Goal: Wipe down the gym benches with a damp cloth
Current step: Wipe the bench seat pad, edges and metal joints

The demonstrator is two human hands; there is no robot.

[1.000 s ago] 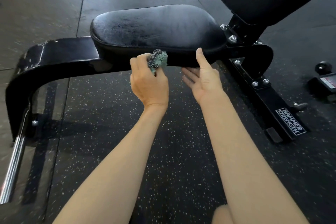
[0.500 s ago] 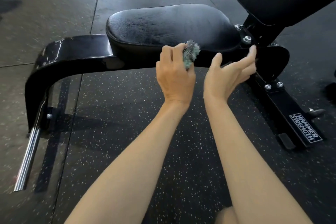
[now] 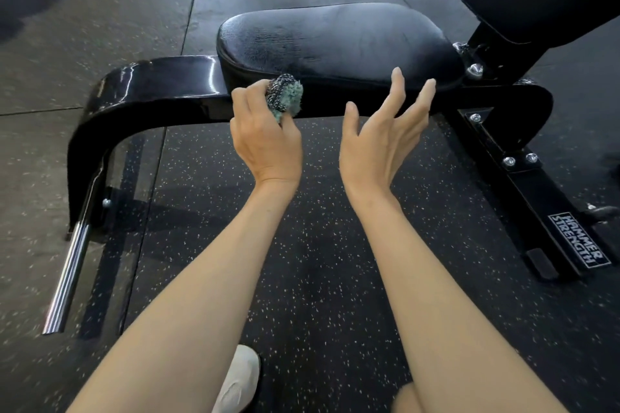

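We grip the bunched teal-and-grey cloth (image 3: 286,95) in our left hand (image 3: 268,141), fingers curled round it. It sits at the near side wall of the black padded vinyl seat (image 3: 335,40), toward the left end, and looks to be touching. The seat's long axis runs left-right, so the wipe likely goes rightward. Our right hand (image 3: 382,141) hovers in that path, fingers spread and holding nothing; contact with the pad is unclear. The glossy black steel frame (image 3: 151,87) lies just below, and the silver hinge bolts (image 3: 474,70) bound the right end.
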